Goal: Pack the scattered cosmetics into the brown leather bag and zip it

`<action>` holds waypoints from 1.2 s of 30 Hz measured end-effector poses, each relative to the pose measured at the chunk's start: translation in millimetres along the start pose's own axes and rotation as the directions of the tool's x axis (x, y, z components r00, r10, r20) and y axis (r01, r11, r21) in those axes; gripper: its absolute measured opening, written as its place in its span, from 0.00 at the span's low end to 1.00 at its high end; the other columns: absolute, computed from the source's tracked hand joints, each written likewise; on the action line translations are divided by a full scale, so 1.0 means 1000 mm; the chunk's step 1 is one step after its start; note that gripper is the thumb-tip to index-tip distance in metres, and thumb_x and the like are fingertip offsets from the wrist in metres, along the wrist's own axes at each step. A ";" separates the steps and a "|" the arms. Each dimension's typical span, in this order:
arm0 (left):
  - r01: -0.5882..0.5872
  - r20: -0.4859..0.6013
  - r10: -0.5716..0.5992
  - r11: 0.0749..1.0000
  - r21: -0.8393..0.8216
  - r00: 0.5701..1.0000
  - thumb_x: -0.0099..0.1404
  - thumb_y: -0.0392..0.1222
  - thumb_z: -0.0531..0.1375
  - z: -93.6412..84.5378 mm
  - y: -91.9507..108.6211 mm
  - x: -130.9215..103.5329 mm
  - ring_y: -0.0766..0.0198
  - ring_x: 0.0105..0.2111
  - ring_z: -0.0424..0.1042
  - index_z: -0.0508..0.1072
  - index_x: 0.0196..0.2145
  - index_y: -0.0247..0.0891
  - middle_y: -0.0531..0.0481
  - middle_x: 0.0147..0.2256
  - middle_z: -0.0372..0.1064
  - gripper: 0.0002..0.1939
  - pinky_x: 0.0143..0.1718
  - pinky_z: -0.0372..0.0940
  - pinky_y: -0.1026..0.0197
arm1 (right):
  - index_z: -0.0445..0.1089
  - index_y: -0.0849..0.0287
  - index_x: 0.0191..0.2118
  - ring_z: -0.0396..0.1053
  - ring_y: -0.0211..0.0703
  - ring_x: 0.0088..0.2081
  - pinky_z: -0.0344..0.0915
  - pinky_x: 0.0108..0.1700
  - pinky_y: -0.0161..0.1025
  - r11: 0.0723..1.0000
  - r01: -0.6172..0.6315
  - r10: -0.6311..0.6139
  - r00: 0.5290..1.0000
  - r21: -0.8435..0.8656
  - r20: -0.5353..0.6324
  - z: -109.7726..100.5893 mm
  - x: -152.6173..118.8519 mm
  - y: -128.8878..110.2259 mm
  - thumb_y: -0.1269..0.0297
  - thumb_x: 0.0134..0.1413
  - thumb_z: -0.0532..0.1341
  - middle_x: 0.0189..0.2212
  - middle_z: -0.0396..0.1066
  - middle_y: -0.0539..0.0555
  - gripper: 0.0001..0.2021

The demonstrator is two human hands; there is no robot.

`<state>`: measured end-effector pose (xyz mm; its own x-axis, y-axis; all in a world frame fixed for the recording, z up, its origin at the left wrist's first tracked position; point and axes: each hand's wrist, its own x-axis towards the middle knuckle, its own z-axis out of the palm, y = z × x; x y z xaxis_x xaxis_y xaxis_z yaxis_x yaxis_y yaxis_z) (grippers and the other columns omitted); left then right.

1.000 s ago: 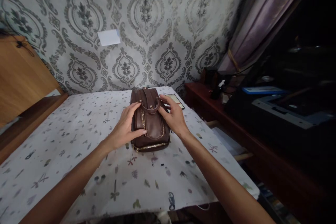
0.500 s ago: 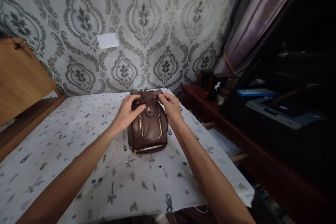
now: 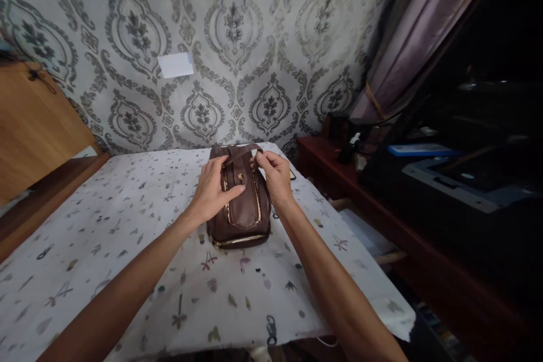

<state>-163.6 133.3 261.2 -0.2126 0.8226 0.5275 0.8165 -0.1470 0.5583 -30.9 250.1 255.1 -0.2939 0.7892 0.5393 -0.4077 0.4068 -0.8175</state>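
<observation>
A dark brown leather bag (image 3: 245,209) with gold zips lies on the patterned cloth, its zipped end towards me. Across its upper part runs a brown strap (image 3: 241,154), and a tab with a gold clasp (image 3: 240,177) sits below that. My left hand (image 3: 214,188) rests against the bag's left side, fingers apart, the thumb lying over its front. At the upper right of the bag, my right hand (image 3: 275,172) pinches the strap's end between thumb and fingers.
A white cloth with small printed motifs (image 3: 139,226) covers the table. Behind it rises a patterned wall with a white card (image 3: 175,65). To the left stands a wooden cabinet (image 3: 42,130). A dark red shelf (image 3: 326,161) flanks the right side, and a phone-like dark object (image 3: 292,175) lies beyond my right hand.
My left hand has slid slightly down and towards me, its thumb now lower on the bag's front. My right hand keeps its pinch on the strap, nearly unmoved.
</observation>
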 end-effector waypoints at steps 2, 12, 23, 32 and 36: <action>-0.005 -0.007 0.005 1.000 -0.007 1.000 0.59 0.48 0.65 0.001 -0.001 -0.001 0.46 0.59 0.58 0.58 0.60 0.42 0.40 0.57 0.59 0.34 0.62 0.55 0.41 | 0.73 0.57 0.23 0.63 0.40 0.28 0.60 0.35 0.38 1.000 0.000 0.001 1.000 -0.004 0.018 0.000 -0.001 -0.002 0.53 0.54 0.64 0.21 0.69 0.49 0.15; 0.041 0.021 -0.040 0.996 -0.079 0.999 0.65 0.47 0.59 -0.022 -0.001 0.021 0.53 0.47 0.69 0.73 0.41 0.41 0.46 0.44 0.70 0.11 0.43 0.66 0.55 | 0.70 0.57 0.22 0.64 0.41 0.29 0.60 0.35 0.38 0.996 -0.059 0.059 0.998 -0.068 0.008 -0.002 -0.008 -0.005 0.47 0.53 0.64 0.23 0.70 0.50 0.19; 0.065 -0.071 -0.067 0.997 -0.027 0.995 0.63 0.38 0.58 -0.019 -0.014 0.037 0.61 0.32 0.66 0.66 0.24 0.39 0.53 0.28 0.63 0.09 0.34 0.62 0.60 | 0.77 0.54 0.36 0.66 0.54 0.55 0.62 0.56 0.52 0.968 -0.001 0.004 1.000 -0.252 0.010 -0.008 -0.026 0.016 0.57 0.48 0.67 0.49 0.72 0.59 0.10; -0.022 -0.107 0.020 0.999 -0.023 0.994 0.64 0.40 0.58 -0.023 -0.002 0.025 0.58 0.37 0.64 0.65 0.23 0.39 0.52 0.29 0.60 0.12 0.36 0.60 0.59 | 0.78 0.55 0.37 0.68 0.54 0.54 0.61 0.58 0.53 0.973 -0.011 0.010 1.000 -0.230 -0.004 -0.005 -0.028 0.017 0.56 0.50 0.65 0.48 0.73 0.59 0.10; -0.015 -0.089 0.009 0.998 -0.067 0.996 0.64 0.41 0.57 -0.027 0.007 0.015 0.59 0.36 0.65 0.64 0.23 0.40 0.51 0.30 0.61 0.12 0.31 0.57 0.61 | 0.78 0.55 0.37 0.67 0.53 0.54 0.61 0.58 0.53 0.973 -0.009 0.007 1.000 -0.231 -0.010 -0.005 -0.028 0.018 0.57 0.50 0.65 0.49 0.72 0.59 0.10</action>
<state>-175.7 129.8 290.1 -0.2524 0.7693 0.5870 0.7816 -0.1956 0.5924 -25.4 237.8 224.4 -0.2879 0.7964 0.5318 -0.1942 0.4953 -0.8468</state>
